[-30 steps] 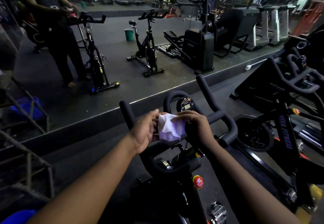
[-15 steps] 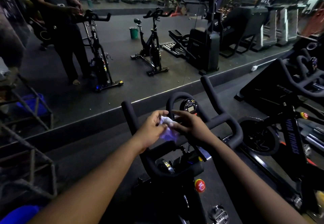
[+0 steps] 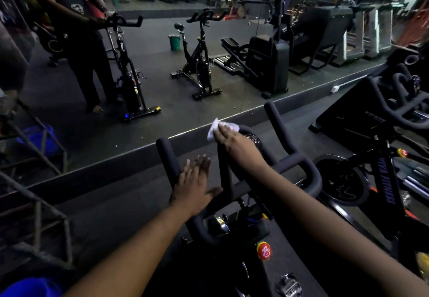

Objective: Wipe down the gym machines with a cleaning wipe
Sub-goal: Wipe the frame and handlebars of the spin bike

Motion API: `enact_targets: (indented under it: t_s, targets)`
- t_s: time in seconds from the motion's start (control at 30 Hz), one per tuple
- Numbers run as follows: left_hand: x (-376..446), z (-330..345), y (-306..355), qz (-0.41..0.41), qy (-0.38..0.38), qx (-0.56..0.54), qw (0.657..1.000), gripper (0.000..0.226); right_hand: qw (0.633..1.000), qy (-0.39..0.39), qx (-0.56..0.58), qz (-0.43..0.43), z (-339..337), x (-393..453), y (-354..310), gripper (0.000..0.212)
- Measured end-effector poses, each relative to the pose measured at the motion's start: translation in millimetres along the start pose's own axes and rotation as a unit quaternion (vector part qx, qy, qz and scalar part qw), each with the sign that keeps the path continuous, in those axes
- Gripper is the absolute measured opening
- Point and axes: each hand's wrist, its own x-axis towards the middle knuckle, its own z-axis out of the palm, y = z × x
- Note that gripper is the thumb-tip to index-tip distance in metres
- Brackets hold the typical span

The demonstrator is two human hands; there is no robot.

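Right hand: my right hand (image 3: 228, 139) reaches to the centre of the frame and presses the white wipe (image 3: 217, 127) against the top of the handlebar's middle loop; the fingers lie over the wipe, pinning it to the bar.
Wipe: thin, crumpled, soft-looking sheet; one corner sticks up to the left of the fingers.
Left hand: my left hand (image 3: 193, 186) sits lower centre, fingers straight and spread wide, palm resting on the left part of the handlebar (image 3: 299, 157), gripping nothing.
Handlebar: black, matte, padded-looking tube bent into curved horns and a central loop; a small round display (image 3: 254, 139) sits within the loop, mostly hidden by my wrist.
Bike frame: dark metal below the bar, with a shiny chrome knob (image 3: 218, 224) and a red-and-yellow round knob (image 3: 264, 251) at lower centre.
Neighbouring bike: a second black bike (image 3: 380, 187) at the right of the frame, with a solid disc flywheel and lettering I cannot read.
Floor: dark, dull, even surface under the bikes.
Wall: a large mirror (image 3: 162, 76) fills the upper half, its pale lower edge running diagonally; it reflects bikes, a green bucket (image 3: 174, 42) and a standing person in dark clothes (image 3: 76, 41) at upper left.
Lighting: dim throughout.
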Motion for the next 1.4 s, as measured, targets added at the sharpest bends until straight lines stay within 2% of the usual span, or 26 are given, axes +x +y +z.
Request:
enact_targets:
  t_s: [0.07, 0.13, 0.23, 0.3, 0.4, 0.47, 0.6, 0.77, 0.83, 0.93, 1.03, 1.1, 1.27, 1.33, 1.4]
  targets:
    - [-4.1, 12.1, -3.1, 0.013, -0.003, 0.036, 0.999, 0.095, 0.994, -0.089, -0.060, 0.006, 28.2, -14.4, -7.5, 0.061]
    - [-5.6, 16.7, -5.2, 0.029, 0.001, 0.042, 0.999, 0.093, 0.990, -0.114, -0.085, -0.001, 40.3, -34.9, -15.6, 0.064]
    - [-2.0, 14.0, -5.5, 0.029, -0.014, 0.078, 0.996, 0.101, 0.993, -0.115, -0.040, -0.004, 47.7, -61.2, -22.2, 0.058]
    - [0.4, 16.9, -5.3, 0.034, -0.011, 0.074, 0.997, 0.101, 0.991, -0.131, 0.032, 0.005, 52.3, -78.2, -22.3, 0.058]
    - [0.1, 19.1, -5.7, 0.053, 0.002, 0.074, 0.996, 0.104, 0.984, -0.106, 0.138, 0.026, 48.5, -96.1, -15.7, 0.062]
    - [0.0, 13.7, -2.9, 0.050, -0.013, 0.087, 0.995, 0.105, 0.984, -0.077, 0.155, 0.050, 41.4, -87.2, -7.8, 0.060]
    - [-1.5, 9.5, -2.1, 0.065, -0.027, 0.111, 0.991, 0.108, 0.985, -0.097, 0.142, 0.030, 48.2, -68.6, -15.4, 0.060]
    - [-2.8, 14.3, -3.8, 0.069, -0.005, 0.102, 0.992, 0.108, 0.987, -0.121, 0.108, 0.009, 55.4, -116.9, -24.5, 0.057]
    - [-2.8, 12.5, -2.5, 0.063, -0.032, 0.103, 0.992, 0.115, 0.983, -0.150, 0.107, -0.014, 51.6, -130.3, -21.5, 0.055]
    - [-1.5, 8.8, -0.6, 0.063, -0.045, 0.101, 0.992, 0.119, 0.987, -0.128, 0.083, -0.054, 39.9, -132.7, -8.3, 0.053]
    - [-0.1, 8.4, -1.8, 0.068, -0.045, 0.096, 0.992, 0.117, 0.989, -0.077, 0.124, 0.009, 26.2, -116.9, -8.3, 0.057]
    - [0.2, 9.3, -2.4, 0.071, -0.042, 0.101, 0.991, 0.113, 0.987, -0.075, 0.137, 0.029, 37.1, -110.8, -17.8, 0.057]
    - [-3.2, 12.0, -1.5, 0.056, -0.031, 0.098, 0.993, 0.118, 0.982, -0.132, 0.133, -0.025, 51.5, -130.5, -8.0, 0.062]
    - [-4.0, 12.4, 0.5, 0.054, -0.026, 0.102, 0.993, 0.119, 0.985, -0.133, 0.087, -0.072, 44.4, -138.7, 11.7, 0.056]
    - [-3.7, 13.7, 0.9, 0.051, -0.022, 0.100, 0.993, 0.117, 0.987, -0.125, 0.052, -0.081, 41.9, -148.1, 32.2, 0.048]
